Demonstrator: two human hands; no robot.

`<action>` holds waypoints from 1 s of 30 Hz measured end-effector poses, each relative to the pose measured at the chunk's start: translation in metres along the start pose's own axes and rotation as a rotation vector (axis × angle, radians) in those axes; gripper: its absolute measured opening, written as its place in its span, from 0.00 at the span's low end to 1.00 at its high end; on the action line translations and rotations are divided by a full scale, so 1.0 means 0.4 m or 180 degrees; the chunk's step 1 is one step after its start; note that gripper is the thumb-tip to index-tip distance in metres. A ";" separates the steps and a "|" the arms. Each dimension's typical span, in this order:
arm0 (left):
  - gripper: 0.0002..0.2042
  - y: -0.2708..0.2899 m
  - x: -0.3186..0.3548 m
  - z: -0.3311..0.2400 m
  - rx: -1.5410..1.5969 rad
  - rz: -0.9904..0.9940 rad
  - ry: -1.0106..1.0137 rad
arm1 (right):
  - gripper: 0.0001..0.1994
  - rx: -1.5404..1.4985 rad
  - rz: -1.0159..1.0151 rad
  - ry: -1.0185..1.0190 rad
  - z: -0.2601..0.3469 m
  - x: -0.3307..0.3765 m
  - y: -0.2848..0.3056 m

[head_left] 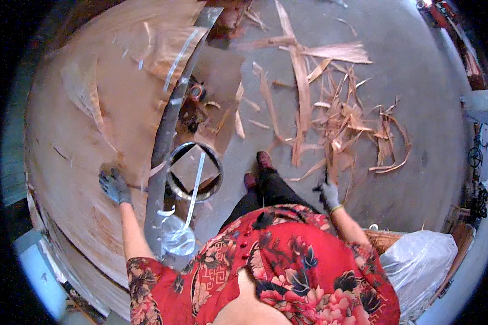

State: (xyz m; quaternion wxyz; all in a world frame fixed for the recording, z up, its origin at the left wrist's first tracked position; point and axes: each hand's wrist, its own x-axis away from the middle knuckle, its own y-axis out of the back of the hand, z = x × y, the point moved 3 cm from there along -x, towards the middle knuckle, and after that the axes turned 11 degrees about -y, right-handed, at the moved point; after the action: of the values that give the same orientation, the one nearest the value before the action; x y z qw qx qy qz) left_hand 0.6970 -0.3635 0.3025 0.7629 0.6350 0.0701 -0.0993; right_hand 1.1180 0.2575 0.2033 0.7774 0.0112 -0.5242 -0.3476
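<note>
My left hand (114, 186), in a grey glove, rests on a big thin sheet of brown wood veneer (76, 130) spread over a stack, near its right edge; its fingers press or pinch the sheet. My right hand (327, 194), also gloved, hangs at my side, closed around a small dark tool that points up; what the tool is cannot be told. A long grey metal bar (168, 130) runs along the veneer's right edge. I wear a red flowered top and dark trousers, with my feet on the concrete floor.
Several torn veneer strips (336, 114) litter the grey concrete floor ahead. A round metal ring with a veneer square inside (195, 170) sits by the bar. A clear tape roll (176, 238) lies near my left elbow. A white plastic sack (417, 260) and a basket are at my right.
</note>
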 end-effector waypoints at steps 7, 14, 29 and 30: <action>0.38 -0.025 -0.094 0.030 0.0356 -0.0114 0.0455 | 0.14 0.0100 -0.0708 -0.0471 -0.367 -0.131 0.102; 0.39 0.114 -0.186 -0.390 0.0417 -0.0927 -0.0513 | 0.06 0.0078 -0.1009 -0.0220 -0.407 -0.351 0.196; 0.35 -0.088 -0.162 -0.449 0.0223 0.0818 -0.0381 | 0.08 -0.1212 -0.0327 -0.0159 0.522 -0.618 0.360; 0.35 -0.090 -0.145 -0.439 0.0077 0.0745 -0.0417 | 0.08 -0.1341 -0.0226 -0.0130 0.537 -0.652 0.351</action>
State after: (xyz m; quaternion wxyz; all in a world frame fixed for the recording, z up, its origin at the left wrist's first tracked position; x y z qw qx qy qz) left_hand 0.6353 -0.1937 0.2494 0.7645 0.6401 -0.0556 -0.0517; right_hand 0.9612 0.5825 0.1430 0.7390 -0.1401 -0.4548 -0.4768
